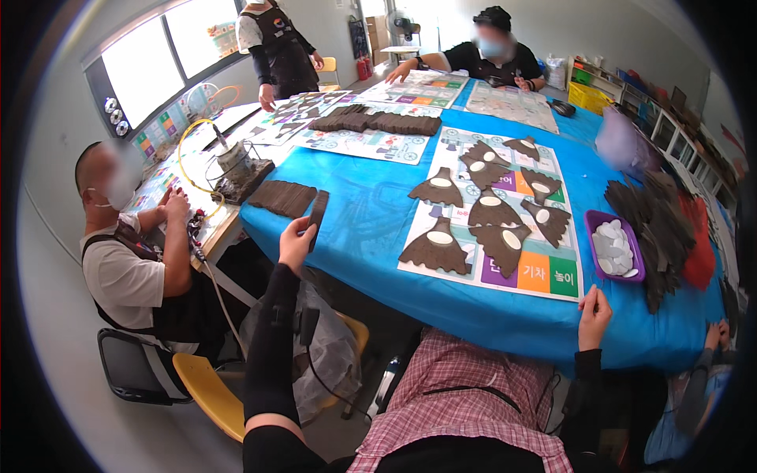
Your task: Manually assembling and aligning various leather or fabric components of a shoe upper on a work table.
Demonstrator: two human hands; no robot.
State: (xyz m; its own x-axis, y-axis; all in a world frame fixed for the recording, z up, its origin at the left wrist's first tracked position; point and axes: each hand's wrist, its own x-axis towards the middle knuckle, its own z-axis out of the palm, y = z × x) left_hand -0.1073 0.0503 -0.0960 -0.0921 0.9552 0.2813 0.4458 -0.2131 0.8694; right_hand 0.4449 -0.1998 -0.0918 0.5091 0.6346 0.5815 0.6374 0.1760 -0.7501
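Note:
My left hand is raised at the table's left edge, shut on a thin dark brown strip held upright. Just beyond it lies a row of similar brown strips on the blue tablecloth. My right hand rests at the near table edge with fingers curled, nothing in it that I can see. Ahead of it a colourful printed mat carries several brown fan-shaped pieces, each with a white oval on it. A purple tray of white oval pieces stands to the right of the mat.
A heap of dark brown pieces lies right of the tray. A seated person works at the left beside a machine with a yellow hose. Two other people are at the far end. More strips lie further up. A yellow chair stands near left.

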